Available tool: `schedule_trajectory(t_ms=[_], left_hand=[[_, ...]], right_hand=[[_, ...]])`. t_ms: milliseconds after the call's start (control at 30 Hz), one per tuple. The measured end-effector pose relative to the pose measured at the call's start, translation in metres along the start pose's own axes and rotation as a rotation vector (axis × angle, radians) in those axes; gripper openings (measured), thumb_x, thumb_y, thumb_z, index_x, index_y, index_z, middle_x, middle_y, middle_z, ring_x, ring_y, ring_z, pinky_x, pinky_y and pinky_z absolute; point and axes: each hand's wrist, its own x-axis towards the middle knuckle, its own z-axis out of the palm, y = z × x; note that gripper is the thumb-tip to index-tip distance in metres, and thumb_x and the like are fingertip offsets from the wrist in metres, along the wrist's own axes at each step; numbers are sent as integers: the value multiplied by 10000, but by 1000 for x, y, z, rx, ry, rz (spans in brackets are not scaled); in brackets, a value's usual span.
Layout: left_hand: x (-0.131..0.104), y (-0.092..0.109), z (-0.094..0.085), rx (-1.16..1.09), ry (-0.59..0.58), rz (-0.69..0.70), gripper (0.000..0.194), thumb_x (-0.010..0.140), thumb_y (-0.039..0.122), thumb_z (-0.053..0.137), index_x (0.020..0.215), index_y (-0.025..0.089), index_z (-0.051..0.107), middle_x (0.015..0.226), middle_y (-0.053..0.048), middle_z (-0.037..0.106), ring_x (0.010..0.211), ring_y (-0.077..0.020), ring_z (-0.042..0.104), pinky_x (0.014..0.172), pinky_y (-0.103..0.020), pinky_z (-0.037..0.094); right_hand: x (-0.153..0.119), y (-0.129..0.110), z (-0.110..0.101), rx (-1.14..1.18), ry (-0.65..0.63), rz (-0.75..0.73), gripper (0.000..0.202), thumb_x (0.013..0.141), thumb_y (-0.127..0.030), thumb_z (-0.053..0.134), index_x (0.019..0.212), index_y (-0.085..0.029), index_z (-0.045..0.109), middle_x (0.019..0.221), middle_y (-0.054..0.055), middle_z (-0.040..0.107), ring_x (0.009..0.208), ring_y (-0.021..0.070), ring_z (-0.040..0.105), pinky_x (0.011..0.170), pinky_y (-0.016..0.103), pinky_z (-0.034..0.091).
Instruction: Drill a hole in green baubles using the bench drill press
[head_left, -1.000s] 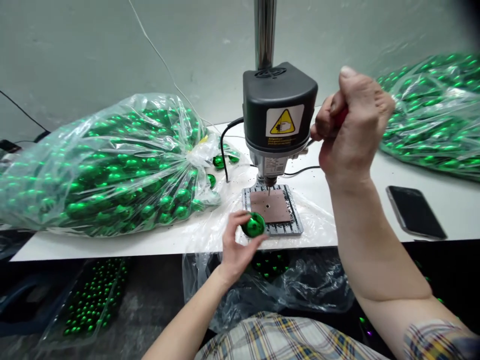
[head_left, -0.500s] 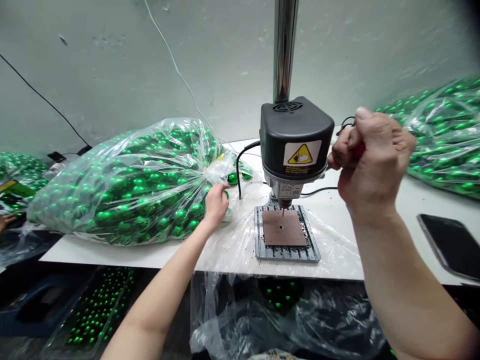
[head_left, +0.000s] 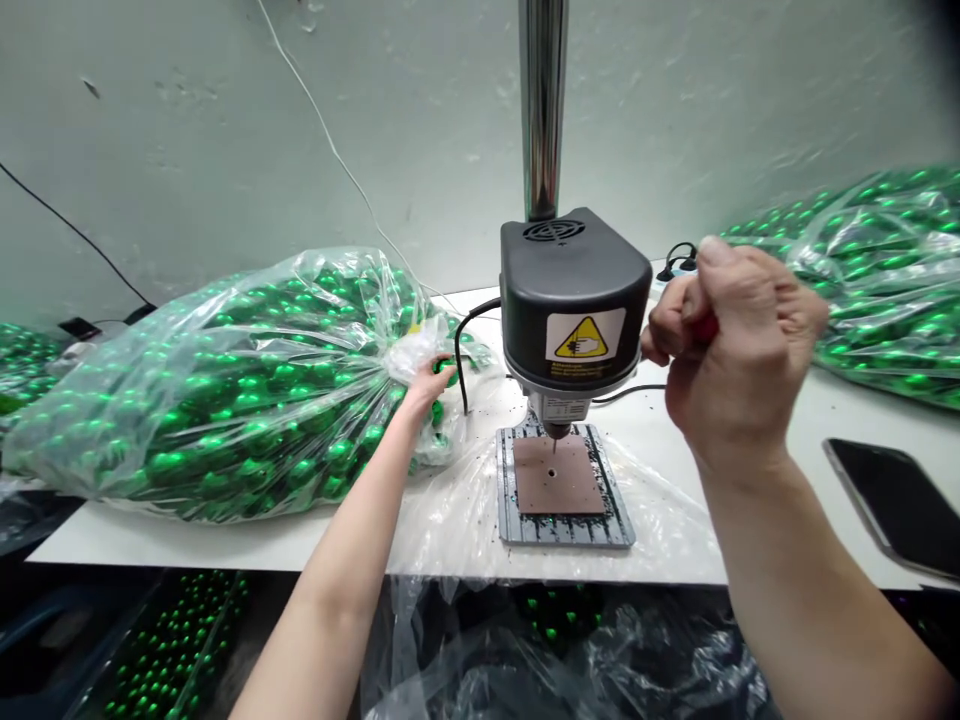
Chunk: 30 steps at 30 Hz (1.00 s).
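My left hand [head_left: 430, 381] is at the mouth of a clear plastic bag [head_left: 225, 390] full of shiny green balls, its fingers closed round one green ball [head_left: 447, 369]. My right hand [head_left: 739, 350] is wrapped round the red knob [head_left: 703, 327] of the drill press lever, most of it hidden by the fingers. The black drill press head [head_left: 574, 290] hangs over a brown square plate [head_left: 532, 485] with a small hole in it. Its thin drill bit [head_left: 555, 446] points down just above that plate, apart from it.
Under the plate is a grey slotted base [head_left: 510, 520] strewn with dark shavings. A phone [head_left: 896, 500] lies on the white table at the right, near another bag of green balls [head_left: 900, 270]. A black cable [head_left: 460, 350] loops beside the drill. Clear plastic sheeting [head_left: 450, 640] hangs below the front edge.
My left hand has moved a little back towards the bag's mouth and now holds a green ball. My right hand stays on the lever knob. The view has shifted slightly.
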Motion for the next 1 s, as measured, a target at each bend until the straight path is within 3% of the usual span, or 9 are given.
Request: schedule_trajectory(t_ms=[133,233,333,467,633,800,900,1000], left_hand=[[-57,13,-32,-230,18,-124,419,805,421,792,1143,192,702,932,-35,706,753,-141,637,643,-251,523],[-110,23,-41,-528,15,-208,489,804,397,843,1227,224,671,1053,-36,724,853,-146,688,758,-276,588],[-155,25,-29,-701,-73,-348,409,845,412,823,1151,185,675,1103,-70,741,942,-188,728,869,-343,623],[-190,15,10,-819,-195,-565,346,881,406,794,1073,145,670,1107,-107,752,928,-204,746,857,-356,645],[-190,5,48,-879,-139,-559,383,812,309,848,1104,173,642,1104,-95,744,983,-216,744,832,-326,633],[-174,-8,64,-641,-99,-288,542,682,322,916,1138,221,639,981,-30,753,885,-176,716,829,-325,584],[-167,-17,71,-422,-148,-126,523,673,348,922,1118,196,693,971,-37,755,887,-160,688,861,-303,543],[-161,-23,74,-288,-215,-52,490,706,386,897,1122,186,733,1023,-56,755,881,-165,676,859,-310,540]], right_hand=[[0,2,1,21,19,-11,416,882,-247,613,515,-225,420,439,-66,326,388,78,318,347,278,239],[-1,3,1,32,25,-19,407,880,-233,601,515,-224,420,424,-67,325,374,77,317,344,279,230],[0,4,0,37,24,-32,397,879,-228,600,520,-225,429,418,-69,318,370,80,320,344,281,232],[1,6,-2,42,6,-16,387,898,-240,593,544,-228,437,444,-64,344,378,78,309,338,274,236],[4,11,-4,11,-34,-37,447,942,-344,643,581,-232,403,460,-64,345,378,74,283,347,275,227],[4,12,-4,5,-37,-54,519,919,-499,673,592,-232,371,472,-68,323,384,72,264,350,275,215],[4,11,-3,16,-28,-65,533,902,-527,685,586,-227,378,475,-65,331,383,68,272,346,271,207],[5,10,-3,-22,-37,-55,572,884,-610,665,585,-232,357,476,-56,325,392,82,268,351,286,216]])
